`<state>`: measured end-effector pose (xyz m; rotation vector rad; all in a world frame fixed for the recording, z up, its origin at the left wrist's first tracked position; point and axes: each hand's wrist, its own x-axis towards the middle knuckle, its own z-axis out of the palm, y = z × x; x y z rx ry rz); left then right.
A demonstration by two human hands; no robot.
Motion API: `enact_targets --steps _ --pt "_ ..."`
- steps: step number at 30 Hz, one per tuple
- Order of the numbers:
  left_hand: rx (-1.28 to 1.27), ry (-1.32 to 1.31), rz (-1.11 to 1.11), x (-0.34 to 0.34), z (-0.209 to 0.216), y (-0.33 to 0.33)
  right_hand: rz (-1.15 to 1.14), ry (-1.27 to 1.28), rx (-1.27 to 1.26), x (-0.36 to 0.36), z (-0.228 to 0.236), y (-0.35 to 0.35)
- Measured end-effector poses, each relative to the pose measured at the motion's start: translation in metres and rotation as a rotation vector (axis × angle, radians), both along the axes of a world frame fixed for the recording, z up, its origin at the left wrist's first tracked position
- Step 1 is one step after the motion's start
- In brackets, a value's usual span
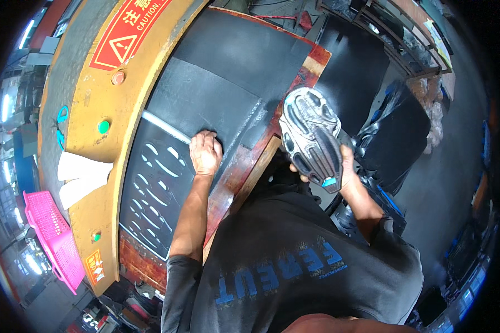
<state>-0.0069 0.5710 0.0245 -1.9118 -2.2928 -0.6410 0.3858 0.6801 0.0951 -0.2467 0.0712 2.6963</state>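
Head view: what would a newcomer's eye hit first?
Probably the silver-and-black sole-shaped piece in the right hand, right of centre. Next, the yellow machine beam curving down the left, with its red warning sticker near the top. Then the bright pink basket at lower left.

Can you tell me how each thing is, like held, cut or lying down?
Sole-shaped cutter: held up, off the table
Right hand: closed around the cutter's lower end
Left hand: fingers bent, resting on the black sheets
Slotted black sheet: flat, curved slots cut in
Green button: can't tell if pressed
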Motion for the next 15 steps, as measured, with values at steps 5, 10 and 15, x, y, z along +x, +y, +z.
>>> enact_targets --steps 5,10,15 --pt "-0.017 -0.047 0.028 0.000 -0.002 0.000 -0.056 0.051 0.347 -0.025 0.056 0.009" --pt "0.021 -0.310 0.017 -0.005 0.016 -0.004 0.020 0.081 0.236 -0.088 0.045 -0.039" --pt "0.235 -0.594 0.135 -0.027 0.047 -0.028 0.230 -0.696 0.813 -0.108 0.038 -0.031"
